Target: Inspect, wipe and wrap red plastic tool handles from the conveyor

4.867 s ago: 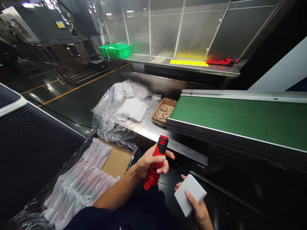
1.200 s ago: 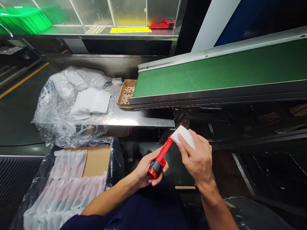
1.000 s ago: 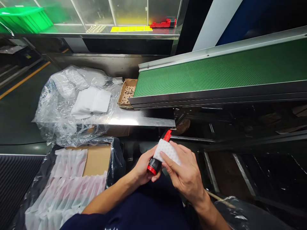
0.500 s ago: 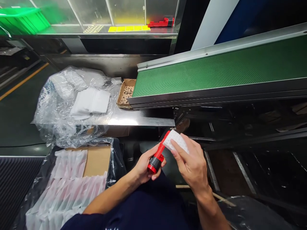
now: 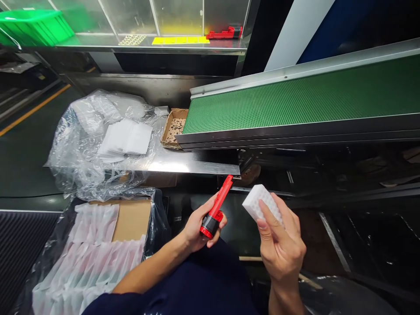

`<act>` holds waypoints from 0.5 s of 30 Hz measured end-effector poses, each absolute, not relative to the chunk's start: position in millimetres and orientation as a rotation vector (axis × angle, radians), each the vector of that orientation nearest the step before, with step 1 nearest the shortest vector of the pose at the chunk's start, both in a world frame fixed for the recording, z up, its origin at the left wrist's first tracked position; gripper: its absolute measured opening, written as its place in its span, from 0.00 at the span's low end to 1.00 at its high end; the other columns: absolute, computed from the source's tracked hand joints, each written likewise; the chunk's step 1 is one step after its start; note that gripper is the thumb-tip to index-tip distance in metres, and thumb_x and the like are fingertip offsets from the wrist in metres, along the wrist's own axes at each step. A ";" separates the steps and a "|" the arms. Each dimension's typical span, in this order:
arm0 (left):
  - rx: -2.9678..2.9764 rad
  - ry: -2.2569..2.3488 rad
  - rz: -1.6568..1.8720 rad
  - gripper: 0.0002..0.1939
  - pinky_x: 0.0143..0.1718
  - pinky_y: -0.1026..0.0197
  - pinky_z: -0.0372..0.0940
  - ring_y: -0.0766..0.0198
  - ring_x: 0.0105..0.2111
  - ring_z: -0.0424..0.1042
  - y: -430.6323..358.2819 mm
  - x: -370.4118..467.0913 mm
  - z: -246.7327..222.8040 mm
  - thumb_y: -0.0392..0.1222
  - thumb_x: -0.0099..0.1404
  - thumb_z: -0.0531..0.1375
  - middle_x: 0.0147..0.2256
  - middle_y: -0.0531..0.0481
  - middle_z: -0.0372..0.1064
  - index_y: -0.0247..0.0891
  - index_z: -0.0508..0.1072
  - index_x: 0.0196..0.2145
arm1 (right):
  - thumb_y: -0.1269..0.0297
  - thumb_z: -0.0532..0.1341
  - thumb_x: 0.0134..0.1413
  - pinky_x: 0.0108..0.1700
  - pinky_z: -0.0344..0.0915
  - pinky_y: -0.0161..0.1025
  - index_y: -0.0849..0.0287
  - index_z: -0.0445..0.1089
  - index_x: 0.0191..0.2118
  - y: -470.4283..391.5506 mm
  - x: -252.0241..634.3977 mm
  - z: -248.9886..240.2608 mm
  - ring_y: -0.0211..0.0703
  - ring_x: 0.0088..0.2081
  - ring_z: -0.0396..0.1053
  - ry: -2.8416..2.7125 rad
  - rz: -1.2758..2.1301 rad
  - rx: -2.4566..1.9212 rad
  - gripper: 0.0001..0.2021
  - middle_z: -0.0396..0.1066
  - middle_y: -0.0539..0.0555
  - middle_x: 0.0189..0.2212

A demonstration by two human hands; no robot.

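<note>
Red-and-black part (image 5: 222, 199) is gripped in my left hand (image 5: 194, 225), long axis extending away and slightly rightward. My right hand (image 5: 285, 249), to its right, pinches a white block (image 5: 254, 200), clear of the part.

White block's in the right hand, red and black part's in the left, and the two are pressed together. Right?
Not quite: the white block and the red and black part are apart, with a gap between them, in the head view. The hands are right.
</note>
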State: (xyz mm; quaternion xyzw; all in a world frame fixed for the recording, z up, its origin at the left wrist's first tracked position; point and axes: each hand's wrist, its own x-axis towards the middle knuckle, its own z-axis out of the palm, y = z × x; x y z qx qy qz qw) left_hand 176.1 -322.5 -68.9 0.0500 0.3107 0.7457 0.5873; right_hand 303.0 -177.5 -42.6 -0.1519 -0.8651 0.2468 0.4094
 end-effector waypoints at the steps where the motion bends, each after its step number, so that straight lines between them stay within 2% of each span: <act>1: 0.122 0.720 1.740 0.29 0.07 0.72 0.49 0.69 0.10 0.61 -322.0 176.2 -68.5 0.54 0.74 0.47 0.25 0.53 0.66 0.42 0.51 0.67 | 0.72 0.60 0.62 0.52 0.66 0.53 0.45 0.68 0.59 -178.1 303.6 -42.7 0.55 0.56 0.64 -2.189 0.620 -0.354 0.22 0.64 0.58 0.61; 4: 0.125 0.708 1.762 0.30 0.08 0.72 0.52 0.70 0.10 0.60 -320.4 177.9 -66.3 0.55 0.73 0.48 0.25 0.52 0.67 0.42 0.49 0.68 | 0.73 0.61 0.60 0.52 0.66 0.53 0.50 0.72 0.56 -182.7 303.2 -42.5 0.57 0.56 0.63 -2.250 0.627 -0.195 0.20 0.63 0.59 0.61; 7: 0.087 0.751 1.797 0.32 0.08 0.72 0.55 0.71 0.09 0.57 -318.8 180.5 -63.1 0.54 0.72 0.51 0.21 0.54 0.66 0.40 0.51 0.68 | 0.73 0.62 0.60 0.52 0.65 0.56 0.54 0.73 0.54 -191.3 299.7 -43.3 0.59 0.57 0.61 -2.310 0.647 -0.036 0.17 0.60 0.62 0.62; 15: -0.084 0.900 1.786 0.33 0.07 0.71 0.55 0.71 0.09 0.54 -315.8 179.8 -67.3 0.54 0.67 0.58 0.18 0.55 0.62 0.33 0.62 0.63 | 0.71 0.60 0.62 0.50 0.65 0.56 0.55 0.73 0.53 -204.1 287.3 -44.7 0.58 0.55 0.62 -2.403 0.655 0.022 0.15 0.63 0.65 0.59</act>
